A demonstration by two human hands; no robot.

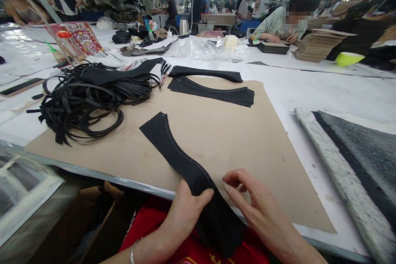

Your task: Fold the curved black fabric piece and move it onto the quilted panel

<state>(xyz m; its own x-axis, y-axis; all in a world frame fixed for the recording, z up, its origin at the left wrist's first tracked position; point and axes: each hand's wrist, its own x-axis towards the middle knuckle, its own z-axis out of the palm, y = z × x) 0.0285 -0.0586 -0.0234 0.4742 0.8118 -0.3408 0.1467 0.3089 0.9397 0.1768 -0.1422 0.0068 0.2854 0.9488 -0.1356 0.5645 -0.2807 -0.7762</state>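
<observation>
My left hand (193, 204) grips a curved black fabric piece (185, 165) near its middle, thumb on top. One end of the piece lies on the brown paper sheet (241, 140); the other hangs over the table edge above my lap. A stitched line runs along its curved edge. To the right of the fabric, my right hand (252, 200) is raised with fingers bent and apart, holding nothing. Farther back on the sheet lie a similar black piece stack (213, 90) and a folded black piece (206, 73).
A tangled heap of black strips (89, 95) covers the sheet's left. A thick grey felt slab (349, 165) lies at right. Beyond are clear plastic wrap (194, 47), a brown board stack (321, 43) and a co-worker (287, 20). An open cardboard box (83, 222) sits below the table edge.
</observation>
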